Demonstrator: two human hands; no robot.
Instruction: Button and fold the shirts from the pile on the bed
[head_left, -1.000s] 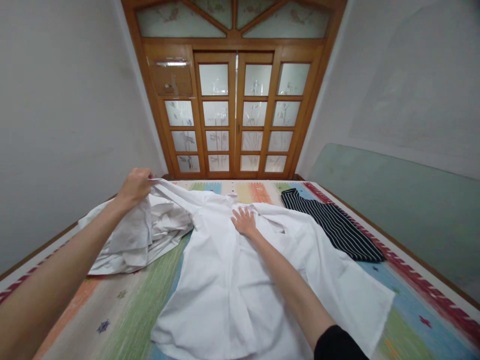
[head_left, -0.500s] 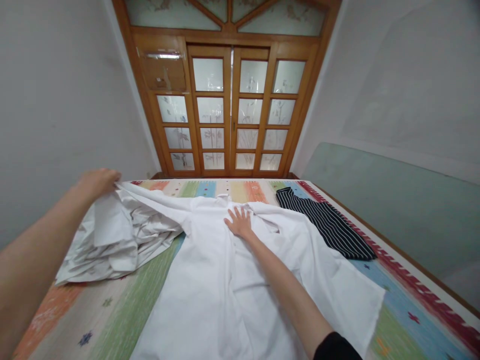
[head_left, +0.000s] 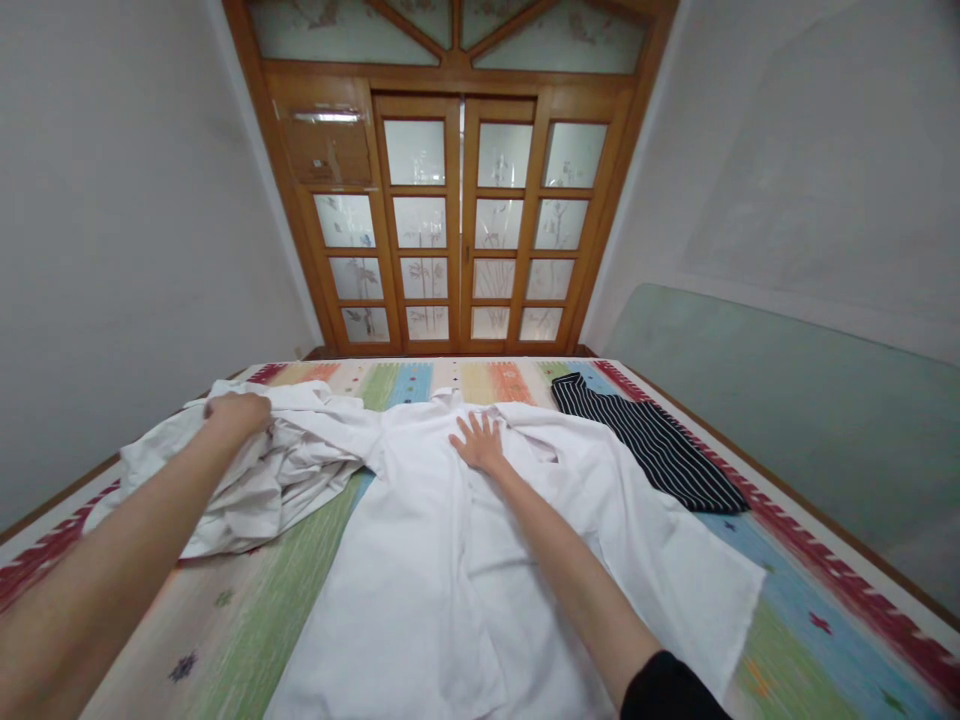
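A white shirt [head_left: 390, 560] with a small upright collar lies spread out in front of me, one sleeve angled to the lower right. My right hand [head_left: 478, 443] rests flat on its upper part below the collar, fingers spread. At the left, my left hand [head_left: 238, 410] is closed on the shirt's other sleeve, above a heap of crumpled white cloth [head_left: 247, 505]. The fingertips of that hand are partly hidden. Where the sleeve ends and the heap begins is hard to make out.
Beneath everything is a bed cover [head_left: 270, 620] with coloured stripes. A black garment with white stripes [head_left: 652, 440] lies at the far right. A pale green headboard [head_left: 787, 370] runs along the right side. Beyond the bed stand wooden doors with glass panes [head_left: 461, 220].
My left hand has come down and to the right with the sleeve, which was stretched taut and now lies slack and folded over the heap. My right hand stays in place.
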